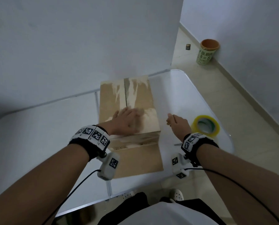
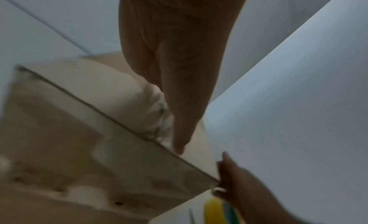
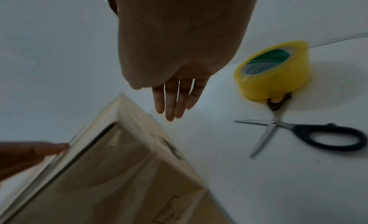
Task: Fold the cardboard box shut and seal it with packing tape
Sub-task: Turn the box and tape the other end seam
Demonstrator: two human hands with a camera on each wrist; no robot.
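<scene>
1. Here, a brown cardboard box (image 1: 132, 101) with its top flaps folded together sits in the middle of the head view, on a white table (image 1: 38, 127).
2. The left hand (image 1: 127, 119) lies flat on the box top near its lower edge, fingers straight and spread, pressing down.
3. The right hand (image 1: 177, 124) hangs just right of the box, fingers straight and relaxed, gripping nothing; I cannot tell whether it touches the box.
4. A yellow roll of packing tape (image 1: 206, 125) stands at centre right, close beside that hand.
5. Black-handled scissors (image 3: 302, 134) lie open on the table, one handle tucked under the roll, in the right wrist view.
6. A green cup with an orange rim (image 1: 207, 51) stands on the floor, upper right.
</scene>
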